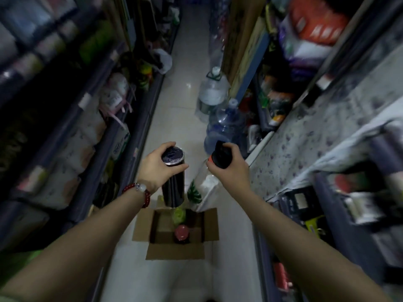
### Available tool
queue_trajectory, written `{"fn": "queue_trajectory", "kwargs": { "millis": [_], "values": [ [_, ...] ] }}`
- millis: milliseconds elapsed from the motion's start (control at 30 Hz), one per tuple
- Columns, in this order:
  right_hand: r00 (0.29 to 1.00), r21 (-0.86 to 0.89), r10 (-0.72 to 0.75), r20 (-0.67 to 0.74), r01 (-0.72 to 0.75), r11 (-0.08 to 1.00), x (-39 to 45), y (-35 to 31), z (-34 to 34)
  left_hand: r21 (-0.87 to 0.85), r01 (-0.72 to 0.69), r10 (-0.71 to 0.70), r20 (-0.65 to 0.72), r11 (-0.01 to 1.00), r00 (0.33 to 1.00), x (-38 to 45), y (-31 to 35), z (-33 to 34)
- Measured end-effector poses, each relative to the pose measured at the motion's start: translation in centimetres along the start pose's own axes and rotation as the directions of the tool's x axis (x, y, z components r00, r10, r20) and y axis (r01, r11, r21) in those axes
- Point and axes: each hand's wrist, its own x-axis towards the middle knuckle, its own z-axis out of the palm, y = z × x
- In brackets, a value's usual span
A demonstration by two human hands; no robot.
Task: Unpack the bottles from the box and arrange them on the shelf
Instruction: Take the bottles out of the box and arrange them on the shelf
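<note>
An open cardboard box (209,225) sits on the aisle floor below my hands. Inside it stand a bottle with a red lid (181,233) and a greenish bottle (179,214). My left hand (159,168) grips the top of a tall black bottle (174,190) held upright above the box. My right hand (229,168) holds a clear bottle with a leaf print (202,190) by its black cap, tilted, just above the box's far edge. To the right runs a shelf (305,158) covered with a patterned liner.
Two large water jugs (212,94) (226,127) stand on the floor ahead, along the right shelving. Stocked shelves (72,127) line the left side of the narrow aisle. A white bag (163,59) lies further down. Pale floor tiles (174,105) stretch ahead.
</note>
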Motion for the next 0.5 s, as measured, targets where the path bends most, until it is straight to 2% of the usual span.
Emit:
{"fn": "queue_trajectory", "kwargs": {
  "millis": [167,300,400,500],
  "values": [
    [0.997,0.038,-0.068,-0.042,0.07,0.997,2.1,-9.8,-8.6,-0.047,-0.089,0.089,-0.001,0.995,0.996,1.2,11.9,-3.0],
    [0.978,0.036,-0.092,-0.185,0.1,0.994,3.5,-16.2,-14.6,-0.172,-0.129,0.13,-0.005,0.977,0.992,2.2,20.3,-4.0],
    [0.96,0.051,-0.051,-0.276,0.067,0.996,4.6,-19.8,-18.3,-0.312,-0.142,0.177,0.085,0.939,0.981,3.7,25.1,-3.8],
    [0.94,0.114,0.026,-0.339,0.014,0.993,5.0,-22.3,-21.4,-0.358,-0.18,0.255,0.173,0.916,0.951,5.5,29.1,-3.6]
  ]
}}
